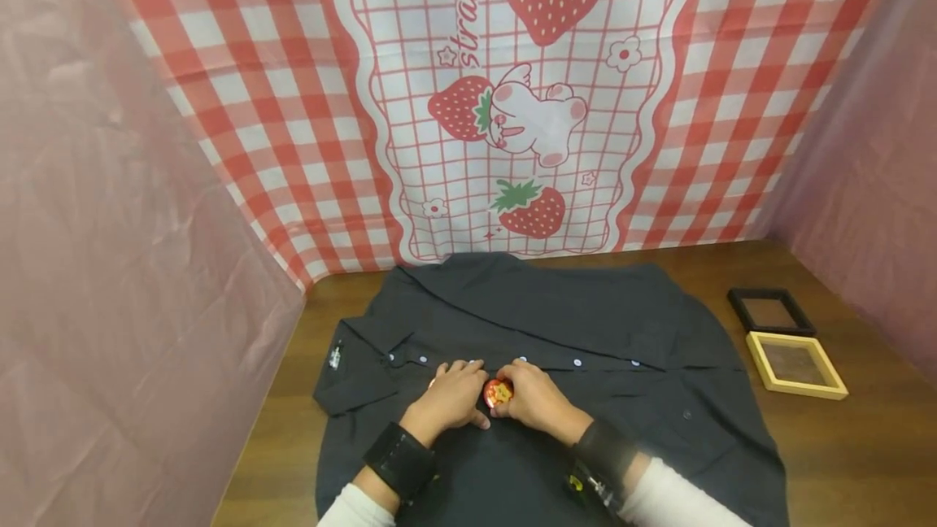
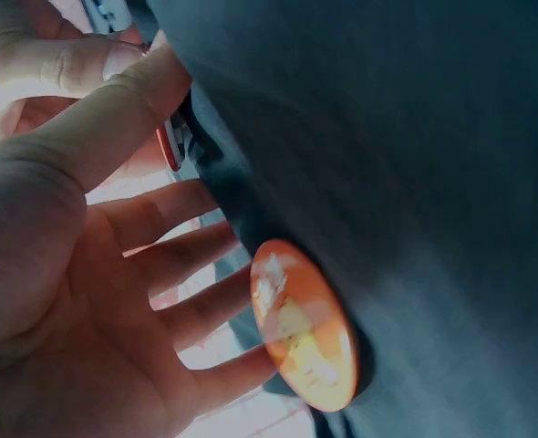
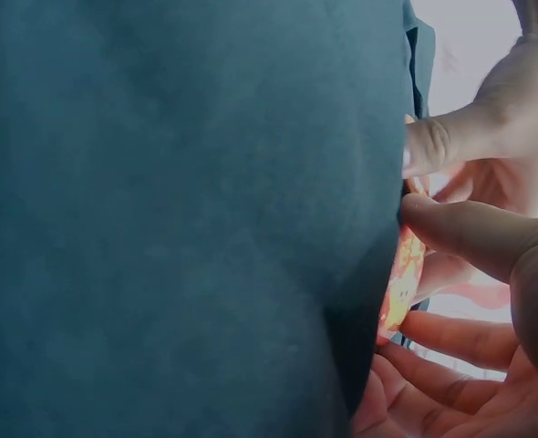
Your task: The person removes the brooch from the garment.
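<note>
A dark button-up shirt [image 1: 556,315] lies spread on the wooden table, its row of pale buttons running crosswise. My right hand [image 1: 542,401] pinches a round red pin badge [image 1: 499,393] with a yellow figure, between thumb and fingers at the shirt front. In the right wrist view, that badge [image 3: 403,283] is edge-on against the cloth. Just left of it, my left hand [image 1: 450,398] rests on the shirt with fingers extended and thumb spread. The left wrist view shows another orange-red badge [image 2: 304,326] on the cloth, beside the left hand's outer fingers; from above that hand mostly covers it.
At the right of the table are a black frame [image 1: 741,307] and a light yellow frame [image 1: 801,387], side by side. A checked strawberry-print cloth [image 1: 293,104] hangs behind the table. Pink sheets [image 1: 132,226] stand at both sides.
</note>
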